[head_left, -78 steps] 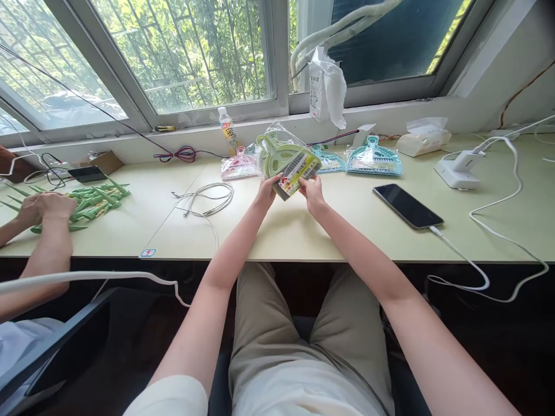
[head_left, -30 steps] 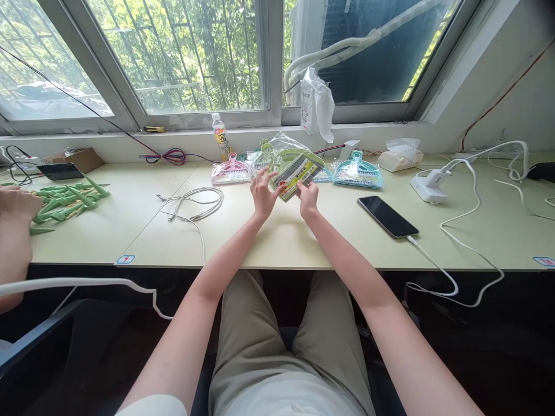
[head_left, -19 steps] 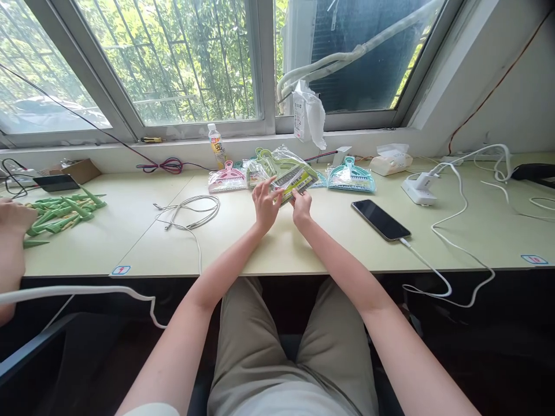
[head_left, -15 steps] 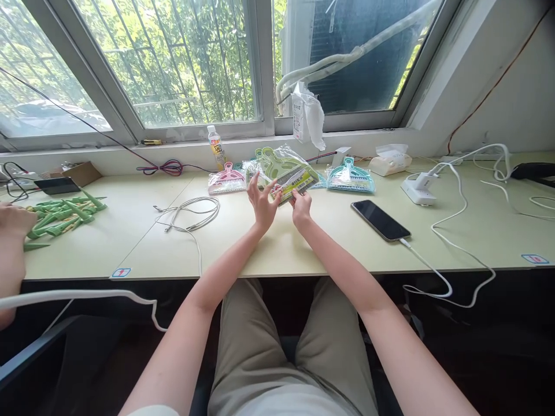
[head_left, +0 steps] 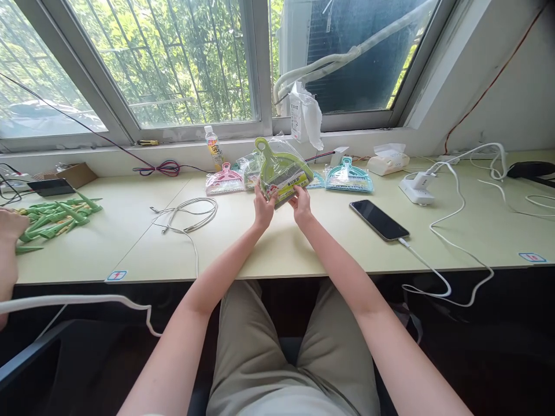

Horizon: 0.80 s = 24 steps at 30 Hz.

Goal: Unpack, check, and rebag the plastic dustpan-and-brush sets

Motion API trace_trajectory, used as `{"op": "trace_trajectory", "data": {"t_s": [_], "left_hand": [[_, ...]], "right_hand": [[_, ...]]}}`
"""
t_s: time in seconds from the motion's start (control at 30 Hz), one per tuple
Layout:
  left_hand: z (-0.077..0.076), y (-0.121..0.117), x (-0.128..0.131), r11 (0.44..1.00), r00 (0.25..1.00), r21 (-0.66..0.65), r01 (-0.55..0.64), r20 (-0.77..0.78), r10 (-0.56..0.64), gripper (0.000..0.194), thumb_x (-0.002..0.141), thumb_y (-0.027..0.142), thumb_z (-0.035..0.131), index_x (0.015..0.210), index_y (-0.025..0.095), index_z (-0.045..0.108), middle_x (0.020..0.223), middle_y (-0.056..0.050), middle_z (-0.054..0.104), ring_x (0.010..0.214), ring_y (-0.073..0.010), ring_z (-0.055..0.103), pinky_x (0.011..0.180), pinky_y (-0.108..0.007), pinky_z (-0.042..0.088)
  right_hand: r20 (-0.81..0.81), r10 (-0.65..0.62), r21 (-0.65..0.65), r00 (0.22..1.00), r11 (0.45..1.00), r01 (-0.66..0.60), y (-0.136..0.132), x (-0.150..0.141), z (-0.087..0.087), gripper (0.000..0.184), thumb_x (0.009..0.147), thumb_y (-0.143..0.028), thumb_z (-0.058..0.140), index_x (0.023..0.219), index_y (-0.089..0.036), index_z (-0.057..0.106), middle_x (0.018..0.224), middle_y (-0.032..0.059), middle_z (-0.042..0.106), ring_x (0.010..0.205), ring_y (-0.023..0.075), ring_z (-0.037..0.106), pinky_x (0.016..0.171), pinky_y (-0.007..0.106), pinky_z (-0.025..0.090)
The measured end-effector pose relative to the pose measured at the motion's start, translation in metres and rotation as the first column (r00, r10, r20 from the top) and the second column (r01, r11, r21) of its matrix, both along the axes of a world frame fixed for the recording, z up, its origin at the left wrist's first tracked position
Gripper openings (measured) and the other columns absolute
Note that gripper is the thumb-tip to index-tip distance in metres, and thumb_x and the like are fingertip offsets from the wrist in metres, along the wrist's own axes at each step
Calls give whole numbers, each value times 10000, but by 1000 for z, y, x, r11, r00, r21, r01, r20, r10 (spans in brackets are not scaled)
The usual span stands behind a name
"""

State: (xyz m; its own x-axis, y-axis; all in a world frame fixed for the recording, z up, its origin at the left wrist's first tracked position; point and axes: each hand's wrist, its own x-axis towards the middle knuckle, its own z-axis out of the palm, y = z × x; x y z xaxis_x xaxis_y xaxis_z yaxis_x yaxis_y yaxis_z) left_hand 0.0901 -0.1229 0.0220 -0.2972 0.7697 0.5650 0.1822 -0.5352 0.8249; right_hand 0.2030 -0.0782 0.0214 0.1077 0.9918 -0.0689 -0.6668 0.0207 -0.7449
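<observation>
A green mini dustpan set in a clear bag (head_left: 281, 167) stands tilted above the desk, handle up. My left hand (head_left: 262, 208) grips its lower left edge and my right hand (head_left: 300, 205) pinches the lower right corner by the yellow label. Both hands are closed on the bag. Behind it on the desk lie a pink packaged set (head_left: 225, 179) and a teal packaged set (head_left: 348, 178).
A black phone (head_left: 378, 219) on a white cable lies right of my hands. A coiled white cable (head_left: 186, 211) lies to the left. Another person's hand (head_left: 7, 226) rests by green plastic pieces (head_left: 56, 210). A bottle (head_left: 212, 147), tissue box (head_left: 388, 160) and white charger (head_left: 416, 188) stand farther back.
My left hand let go briefly with fingers spread, then closed again on the bag's lower left edge. The green set has been raised more upright. The view shifted slightly.
</observation>
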Motion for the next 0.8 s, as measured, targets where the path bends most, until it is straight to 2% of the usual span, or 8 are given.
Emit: {"op": "trace_trajectory", "data": {"t_s": [0.07, 0.17, 0.27, 0.47, 0.53, 0.63, 0.73, 0.8], "left_hand": [[0, -4, 3, 1000, 998, 0, 18, -61, -18, 828, 853, 312, 693, 1582, 237, 308, 1378, -105, 630, 1223, -252, 616, 1051, -354, 481], [2, -10, 7, 997, 992, -66, 28, -125, -36, 837, 845, 293, 697, 1585, 247, 309, 1223, -89, 708, 975, -233, 679, 911, -344, 533], [3, -15, 10, 994, 992, -106, 31, -118, -44, 854, 826, 288, 717, 1582, 255, 321, 1209, -82, 721, 895, -216, 676, 859, -326, 537], [4, -24, 13, 991, 991, -86, 107, -69, -113, 830, 826, 372, 731, 1562, 266, 363, 1298, -92, 690, 1004, -242, 673, 862, -319, 537], [6, -26, 14, 989, 990, -82, 126, -52, -131, 814, 829, 392, 732, 1551, 261, 381, 1331, -105, 672, 1063, -258, 666, 895, -327, 533], [9, -24, 10, 995, 996, -38, 90, -19, -91, 825, 835, 385, 730, 1560, 274, 351, 1457, -110, 584, 1237, -280, 609, 988, -346, 507], [10, -17, 3, 999, 999, 35, 33, -12, -32, 853, 853, 355, 709, 1584, 285, 276, 1556, -106, 480, 1383, -267, 509, 1093, -371, 451], [8, -13, 0, 999, 999, 20, 37, 2, -37, 899, 838, 349, 725, 1594, 283, 242, 1544, -116, 492, 1392, -265, 503, 1108, -387, 444]], "right_hand": [[-15, -50, -34, 999, 998, 50, 8, 9, 0, 157, 839, -242, 662, 988, -237, 613, 909, -11, 731, 876, 146, 718, 795, 267, 626], [-44, -73, -68, 996, 995, 70, 16, 20, -2, 154, 839, -263, 687, 970, -211, 624, 903, 10, 729, 867, 149, 707, 763, 262, 625], [-61, -51, -76, 997, 996, 46, 20, 24, -3, 159, 854, -301, 691, 962, -203, 626, 899, 20, 724, 847, 154, 701, 734, 270, 626], [-79, -39, -91, 996, 995, 31, 22, 28, 0, 186, 898, -381, 656, 977, -216, 627, 994, 35, 735, 951, 174, 709, 809, 319, 629], [-63, -4, -32, 998, 999, 2, 20, 30, 4, 196, 910, -399, 641, 983, -217, 632, 1022, 41, 740, 997, 181, 707, 841, 329, 628], [-42, 71, 107, 997, 992, -66, 14, 29, 9, 203, 910, -417, 647, 991, -230, 641, 1040, 35, 748, 1049, 183, 704, 885, 325, 623], [7, 172, 207, 985, 963, -169, 7, 26, 12, 186, 829, -297, 751, 966, -232, 643, 1040, 22, 757, 1071, 182, 705, 952, 328, 605], [25, 194, 221, 981, 956, -195, 7, 26, 11, 252, 745, -169, 804, 928, -223, 640, 1018, 17, 762, 1068, 184, 709, 986, 341, 594]]}}
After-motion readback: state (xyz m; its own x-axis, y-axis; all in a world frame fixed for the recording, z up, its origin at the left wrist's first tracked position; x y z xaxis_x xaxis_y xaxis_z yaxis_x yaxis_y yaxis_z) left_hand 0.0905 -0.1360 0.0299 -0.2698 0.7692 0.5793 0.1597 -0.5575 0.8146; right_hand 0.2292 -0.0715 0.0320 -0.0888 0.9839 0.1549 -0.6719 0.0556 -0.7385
